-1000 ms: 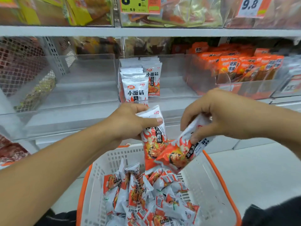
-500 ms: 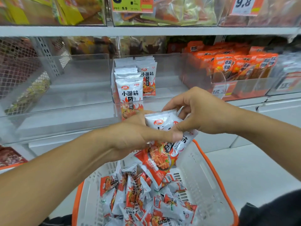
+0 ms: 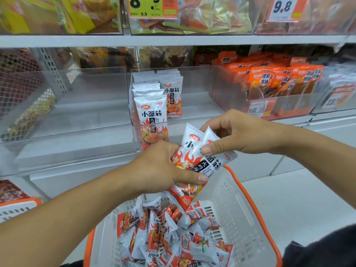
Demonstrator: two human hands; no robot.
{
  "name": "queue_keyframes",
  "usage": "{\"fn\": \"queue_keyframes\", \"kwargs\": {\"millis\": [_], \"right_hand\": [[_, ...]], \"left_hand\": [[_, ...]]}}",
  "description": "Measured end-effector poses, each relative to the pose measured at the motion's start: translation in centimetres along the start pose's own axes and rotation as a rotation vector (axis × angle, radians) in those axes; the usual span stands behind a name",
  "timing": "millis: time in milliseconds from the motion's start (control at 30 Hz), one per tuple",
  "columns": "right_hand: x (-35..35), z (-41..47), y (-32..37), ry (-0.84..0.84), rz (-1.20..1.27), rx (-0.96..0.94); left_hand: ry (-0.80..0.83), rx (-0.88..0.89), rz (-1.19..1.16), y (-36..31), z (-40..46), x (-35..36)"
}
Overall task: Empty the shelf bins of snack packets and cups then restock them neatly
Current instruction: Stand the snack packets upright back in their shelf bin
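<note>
My left hand (image 3: 159, 170) grips a small bunch of white-and-orange snack packets (image 3: 194, 157) from below, above the basket. My right hand (image 3: 237, 132) pinches the tops of those same packets between thumb and fingers. Both hands hover in front of the clear middle shelf bin (image 3: 196, 120), where two rows of the same packets (image 3: 152, 105) stand upright at its left side. Below, a white basket with an orange rim (image 3: 242, 191) holds several loose packets (image 3: 169, 234) in a heap.
A clear bin (image 3: 77, 110) on the left holds nothing. The bin on the right is packed with orange packets (image 3: 277, 78). The upper shelf carries bagged snacks and price tags (image 3: 283, 8). Another basket's rim (image 3: 19, 203) shows at far left. Grey floor lies to the right.
Both hands have come together and risen slightly from the basket toward the middle bin. My right hand has brought its packet against the ones in my left, forming one upright bunch.
</note>
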State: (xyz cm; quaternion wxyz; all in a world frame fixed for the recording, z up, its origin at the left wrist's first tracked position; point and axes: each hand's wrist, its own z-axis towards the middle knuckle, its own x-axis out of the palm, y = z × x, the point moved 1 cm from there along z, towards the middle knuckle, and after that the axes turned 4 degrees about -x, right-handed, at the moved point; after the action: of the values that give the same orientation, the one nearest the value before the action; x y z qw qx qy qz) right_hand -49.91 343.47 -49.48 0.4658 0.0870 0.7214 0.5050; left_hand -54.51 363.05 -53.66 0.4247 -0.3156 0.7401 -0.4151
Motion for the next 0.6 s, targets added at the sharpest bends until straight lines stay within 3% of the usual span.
{"fn": "queue_keyframes", "kwargs": {"millis": [167, 300, 400, 500, 600], "right_hand": [[0.1, 0.1, -0.5, 0.076, 0.031, 0.029], [-0.2, 0.3, -0.3, -0.038, 0.021, -0.008], [-0.1, 0.4, 0.0, -0.096, -0.012, -0.022], [-0.1, 0.5, 0.2, -0.065, 0.01, -0.029], [-0.3, 0.2, 0.6, 0.08, -0.015, -0.03]], "left_hand": [[-0.088, 0.06, 0.095, 0.0, 0.1, 0.2], [0.022, 0.073, 0.026, 0.0, 0.2, 0.2], [0.083, 0.089, 0.103, 0.0, 0.3, -0.1], [0.006, 0.112, 0.122, 0.4, 0.8, 0.0], [-0.125, 0.161, 0.117, 0.5, 1.3, -0.1]]}}
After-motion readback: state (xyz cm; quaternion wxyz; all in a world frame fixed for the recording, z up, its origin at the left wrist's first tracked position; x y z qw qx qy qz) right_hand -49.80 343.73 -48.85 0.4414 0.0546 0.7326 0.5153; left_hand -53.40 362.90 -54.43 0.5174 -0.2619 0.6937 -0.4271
